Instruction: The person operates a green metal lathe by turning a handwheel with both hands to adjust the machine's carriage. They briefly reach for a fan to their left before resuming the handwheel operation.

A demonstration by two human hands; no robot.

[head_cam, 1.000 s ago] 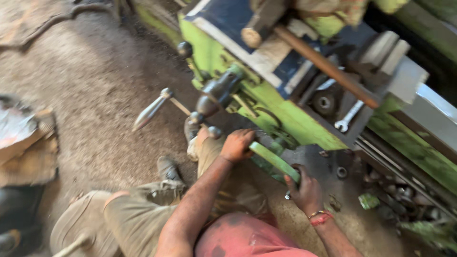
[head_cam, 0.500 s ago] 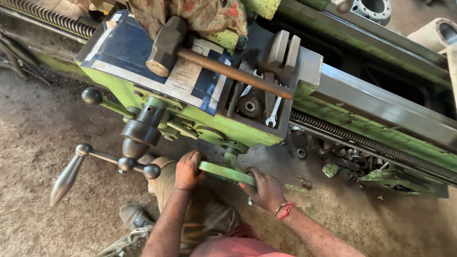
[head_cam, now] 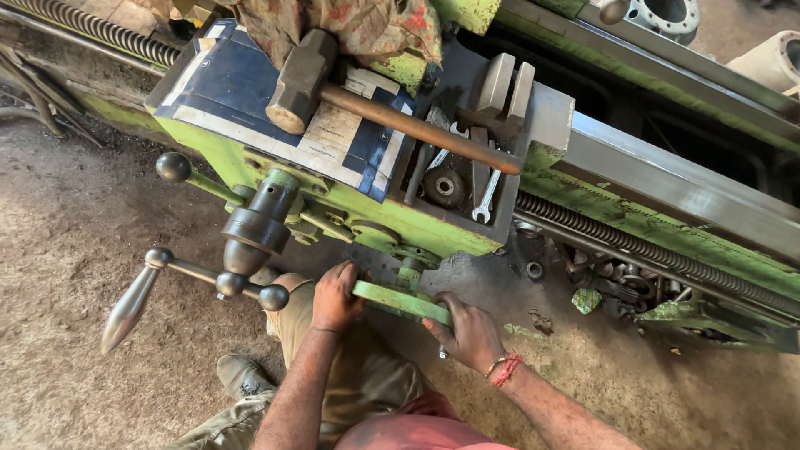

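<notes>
A flat green metal lever plate (head_cam: 400, 301) juts out from the underside of the green lathe carriage (head_cam: 392, 221). My left hand (head_cam: 335, 295) grips its left end and my right hand (head_cam: 468, 331), with a red thread band at the wrist, grips its right end from below. A grey crank handle with ball ends (head_cam: 200, 279) hangs just left of my left hand. On top of the carriage lies a sledgehammer (head_cam: 367, 104) with a brown wooden shaft, and spanners (head_cam: 485, 196) sit in a recess beside it.
The lathe's lead screw (head_cam: 658, 254) and steel bed ways (head_cam: 667, 175) run off to the right. A patterned cloth (head_cam: 358, 25) lies over the carriage top. Loose nuts and scrap (head_cam: 583, 287) lie on the dirt floor (head_cam: 75, 250). My bent knee and shoe (head_cam: 242, 375) are below.
The view has swung and straightened, so the lathe now lies more level. Both hands have stayed on the green plate throughout.
</notes>
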